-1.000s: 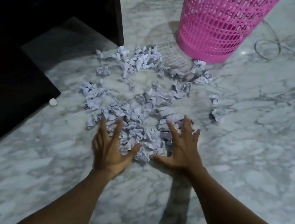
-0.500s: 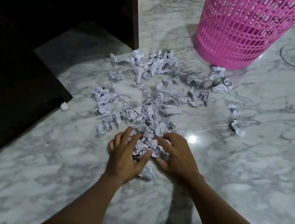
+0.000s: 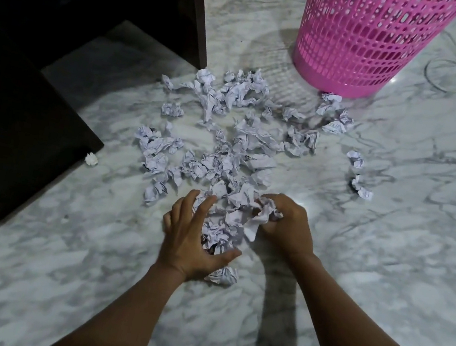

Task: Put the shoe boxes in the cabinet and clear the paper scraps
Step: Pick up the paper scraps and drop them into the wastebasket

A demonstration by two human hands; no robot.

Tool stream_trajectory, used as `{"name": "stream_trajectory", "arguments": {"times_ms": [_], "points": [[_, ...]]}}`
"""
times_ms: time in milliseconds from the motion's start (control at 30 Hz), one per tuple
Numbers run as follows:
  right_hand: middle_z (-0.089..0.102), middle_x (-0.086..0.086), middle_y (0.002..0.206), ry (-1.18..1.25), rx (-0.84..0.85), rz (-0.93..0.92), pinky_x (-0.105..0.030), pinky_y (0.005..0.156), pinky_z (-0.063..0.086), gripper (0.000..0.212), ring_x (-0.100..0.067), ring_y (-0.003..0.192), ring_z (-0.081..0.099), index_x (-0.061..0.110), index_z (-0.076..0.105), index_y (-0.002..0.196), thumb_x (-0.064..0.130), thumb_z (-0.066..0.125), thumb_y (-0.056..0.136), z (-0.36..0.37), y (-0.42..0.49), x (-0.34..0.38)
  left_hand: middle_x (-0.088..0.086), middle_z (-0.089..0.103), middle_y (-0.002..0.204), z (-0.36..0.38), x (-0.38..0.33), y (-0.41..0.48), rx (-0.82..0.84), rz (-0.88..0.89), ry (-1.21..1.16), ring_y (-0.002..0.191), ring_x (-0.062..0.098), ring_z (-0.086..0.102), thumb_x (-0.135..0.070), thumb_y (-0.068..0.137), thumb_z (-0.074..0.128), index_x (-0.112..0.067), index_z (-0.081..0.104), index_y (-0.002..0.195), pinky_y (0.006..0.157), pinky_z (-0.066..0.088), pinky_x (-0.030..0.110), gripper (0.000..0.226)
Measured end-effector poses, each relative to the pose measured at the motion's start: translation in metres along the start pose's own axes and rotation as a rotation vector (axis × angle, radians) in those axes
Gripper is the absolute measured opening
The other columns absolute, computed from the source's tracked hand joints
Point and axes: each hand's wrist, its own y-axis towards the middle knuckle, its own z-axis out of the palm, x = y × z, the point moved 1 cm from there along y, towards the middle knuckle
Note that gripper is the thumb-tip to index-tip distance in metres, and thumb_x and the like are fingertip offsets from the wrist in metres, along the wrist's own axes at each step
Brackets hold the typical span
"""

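Marble floor (image 3: 384, 274): grey-veined, glossy. Dark cabinet (image 3: 15, 137): occupies the left side, interior unlit, contents cannot be made out. Pink basket (image 3: 364, 38): upright at far right, its base touching the farthest scraps. Paper scraps (image 3: 222, 165): crumpled, scattered across the floor between cabinet and basket, heaped at the near edge. Left hand (image 3: 194, 242): fingers spread and bent, cupping the near heap against the thumb. Right hand (image 3: 287, 228): closed, gripping a wad of scraps. Stray scrap (image 3: 91, 159): lies against the cabinet corner.
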Motion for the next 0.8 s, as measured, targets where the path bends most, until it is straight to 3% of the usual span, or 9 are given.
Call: {"name": "stream_trajectory", "arguments": {"times_ms": [100, 233, 333, 400, 533, 667, 800], "points": [[0.073, -0.008, 0.087, -0.008, -0.077, 0.021, -0.014, 0.072, 0.042, 0.036, -0.027, 0.078, 0.07, 0.01, 0.076, 0.092, -0.002, 0.084, 0.059, -0.013, 0.008, -0.002, 0.002, 0.008, 0.162, -0.001, 0.0, -0.004, 0.029, 0.0, 0.001, 0.143, 0.029, 0.02, -0.094, 0.054, 0.048, -0.039, 0.024, 0.15, 0.106, 0.025, 0.05, 0.113], [0.068, -0.005, 0.092, -0.109, 0.013, -0.083, -0.031, 0.064, 0.051, 0.039, -0.029, 0.078, 0.067, 0.016, 0.073, 0.106, 0.006, 0.077, 0.068, -0.02, 0.02, 0.013, 0.004, -0.009, 0.164, -0.002, -0.007, -0.016, 0.112, 0.058, 0.1, 0.145, 0.033, 0.014, -0.102, 0.044, 0.044, -0.048, 0.014, 0.152, 0.107, 0.023, 0.051, 0.124], [0.063, -0.002, 0.113, -0.228, 0.182, -0.105, -0.029, 0.063, 0.047, 0.049, -0.027, 0.089, 0.065, 0.024, 0.066, 0.123, 0.016, 0.071, 0.076, -0.013, 0.03, 0.024, 0.006, 0.005, 0.164, 0.002, -0.012, -0.022, 0.093, 0.091, 0.182, 0.137, 0.034, 0.028, -0.099, 0.047, 0.049, -0.049, 0.032, 0.146, 0.101, 0.028, 0.046, 0.113], [0.054, 0.0, 0.13, -0.352, 0.265, -0.097, -0.027, 0.063, 0.042, 0.053, -0.025, 0.096, 0.064, 0.03, 0.056, 0.135, 0.023, 0.068, 0.084, -0.005, 0.033, 0.027, 0.005, 0.019, 0.161, 0.005, -0.015, -0.02, 0.031, 0.071, 0.179, 0.13, 0.033, 0.035, -0.092, 0.055, 0.054, -0.047, 0.049, 0.133, 0.098, 0.032, 0.043, 0.091], [0.04, 0.005, 0.149, -0.426, 0.372, -0.098, -0.028, 0.066, 0.046, 0.058, -0.024, 0.11, 0.062, 0.036, 0.045, 0.144, 0.023, 0.057, 0.088, 0.006, 0.034, 0.025, 0.006, 0.04, 0.15, 0.014, -0.018, -0.014, -0.08, 0.045, 0.136, 0.123, 0.032, 0.044, -0.064, 0.072, 0.062, -0.037, 0.062, 0.116, 0.094, 0.039, 0.043, 0.052], [0.062, 0.003, 0.124, -0.354, 0.38, -0.111, -0.032, 0.068, 0.051, 0.034, -0.024, 0.103, 0.064, 0.034, 0.065, 0.12, 0.03, 0.063, 0.087, 0.007, 0.036, 0.021, 0.008, 0.055, 0.134, 0.02, -0.015, -0.006, -0.156, 0.034, 0.113, 0.113, 0.033, 0.051, -0.042, 0.075, 0.061, -0.025, 0.063, 0.112, 0.085, 0.046, 0.043, 0.041], [0.07, 0.001, 0.098, -0.235, 0.383, -0.005, -0.033, 0.066, 0.049, 0.017, -0.023, 0.09, 0.064, 0.024, 0.07, 0.097, 0.021, 0.067, 0.08, 0.002, 0.029, 0.016, 0.006, 0.063, 0.114, 0.023, -0.01, 0.005, -0.233, 0.061, 0.063, 0.097, 0.032, 0.057, -0.032, 0.077, 0.058, -0.017, 0.061, 0.111, 0.078, 0.048, 0.04, 0.037]]}}
